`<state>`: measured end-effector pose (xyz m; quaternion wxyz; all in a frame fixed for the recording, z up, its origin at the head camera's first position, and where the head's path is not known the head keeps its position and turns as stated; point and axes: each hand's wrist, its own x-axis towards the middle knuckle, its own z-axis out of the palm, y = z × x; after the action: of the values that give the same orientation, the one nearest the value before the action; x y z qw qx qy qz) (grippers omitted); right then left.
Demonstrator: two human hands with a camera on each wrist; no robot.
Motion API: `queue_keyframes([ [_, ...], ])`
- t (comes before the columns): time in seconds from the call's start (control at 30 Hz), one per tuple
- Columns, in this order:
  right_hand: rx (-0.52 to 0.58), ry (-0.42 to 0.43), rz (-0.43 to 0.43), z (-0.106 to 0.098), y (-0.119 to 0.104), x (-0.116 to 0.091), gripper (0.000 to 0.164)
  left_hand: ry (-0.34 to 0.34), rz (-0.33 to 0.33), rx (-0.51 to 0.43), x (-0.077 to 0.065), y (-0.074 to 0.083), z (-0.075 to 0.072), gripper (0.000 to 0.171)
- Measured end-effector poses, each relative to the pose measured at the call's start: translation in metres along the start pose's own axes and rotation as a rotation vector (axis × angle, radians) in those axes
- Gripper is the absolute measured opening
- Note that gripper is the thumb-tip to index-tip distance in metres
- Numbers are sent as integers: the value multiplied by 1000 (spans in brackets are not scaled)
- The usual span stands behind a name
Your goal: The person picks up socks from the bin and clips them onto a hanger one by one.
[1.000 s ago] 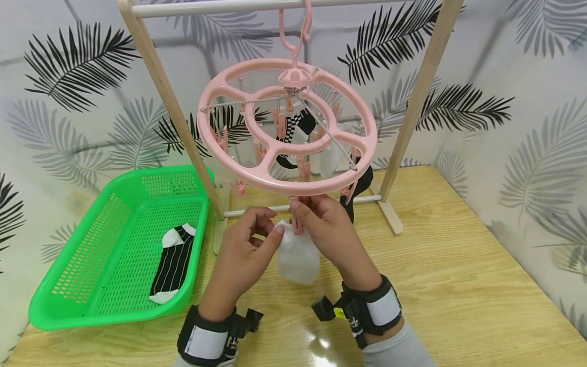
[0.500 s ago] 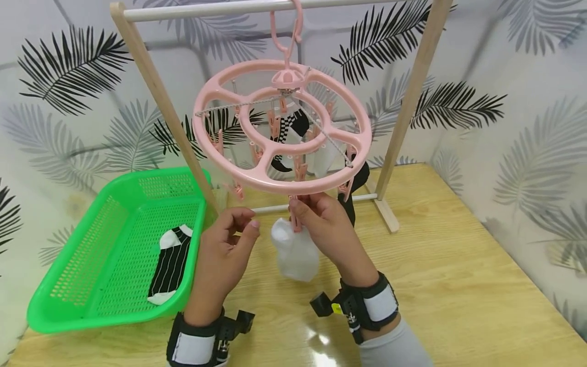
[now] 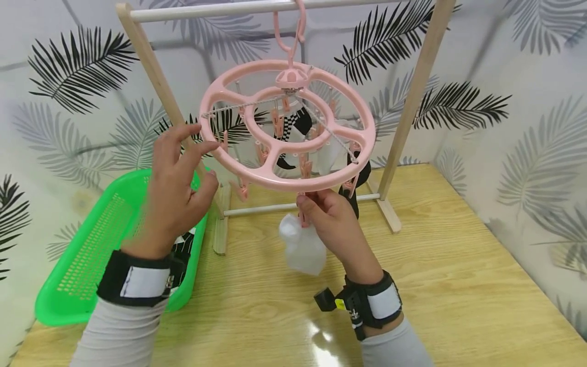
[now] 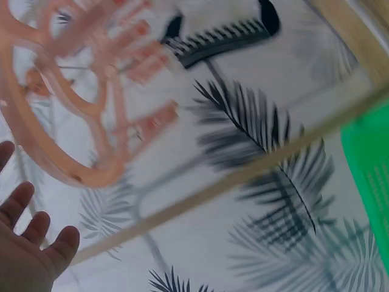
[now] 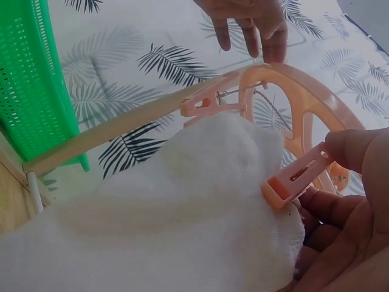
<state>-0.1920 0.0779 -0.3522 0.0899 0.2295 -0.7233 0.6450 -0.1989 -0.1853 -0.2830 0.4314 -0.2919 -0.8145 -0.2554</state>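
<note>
My right hand pinches a pink clothespin under the front rim of a round pink drying hanger. A white sock hangs from that clothespin, its edge between the clip's jaws. In the right wrist view the sock fills much of the foreground. My left hand is raised at the hanger's left rim, fingers spread and loosely bent, holding nothing. Its fingertips overlap the rim in the head view. A black-and-white checkered sock and a black sock hang farther back among the other clips.
The hanger hooks over the white bar of a wooden rack. A green basket stands at the left, partly behind my left arm, with a black-and-white striped sock in it. The wooden table extends to the right.
My left hand has let go of the white sock and moved left and up to the hanger's rim. The right hand keeps its pinch on the clothespin.
</note>
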Motion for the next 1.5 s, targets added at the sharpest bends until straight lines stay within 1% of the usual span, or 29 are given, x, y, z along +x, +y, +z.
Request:
queue_keyframes([
  [0.07, -5, 10, -4, -2, 1, 0, 19, -54, 33, 35, 8, -12, -2, 41],
  [0.13, -1, 17, -9, -4, 2, 1, 19, -117, 53, 63, 14, -21, -4, 43],
  [0.23, -3, 26, 0, -7, 3, 1, 20, -182, 83, 103, 18, -29, -4, 43],
  [0.37, -8, 24, 18, -9, 4, 0, 22, -222, 139, 156, 20, -33, 0, 38],
  [0.53, -10, 29, 9, -12, 5, 0, 20, -273, 140, 164, 19, -32, 3, 33],
  [0.63, -20, 47, 3, -14, 4, 1, 20, -283, 157, 154, 19, -30, 4, 32],
  [0.73, -25, 69, 18, -15, 4, 1, 20, -280, 169, 143, 18, -28, 3, 32],
  [0.93, -72, 105, 52, -19, 5, 0, 22, -303, 149, 117, 16, -21, 2, 28],
  [1.07, -116, 114, 55, -21, 5, -1, 24, -306, 136, 84, 16, -16, 3, 25],
  [1.2, -163, 120, 49, -22, 5, -2, 24, -309, 135, 75, 16, -10, 5, 26],
  [1.3, -219, 142, 49, -24, 4, -2, 26, -314, 154, 81, 16, -6, 7, 30],
  [1.43, -284, 197, 73, -26, 2, -1, 29, -300, 197, 91, 16, -2, 10, 48],
  [1.5, -293, 225, 62, -27, 1, 0, 29, -291, 211, 101, 16, -1, 12, 56],
])
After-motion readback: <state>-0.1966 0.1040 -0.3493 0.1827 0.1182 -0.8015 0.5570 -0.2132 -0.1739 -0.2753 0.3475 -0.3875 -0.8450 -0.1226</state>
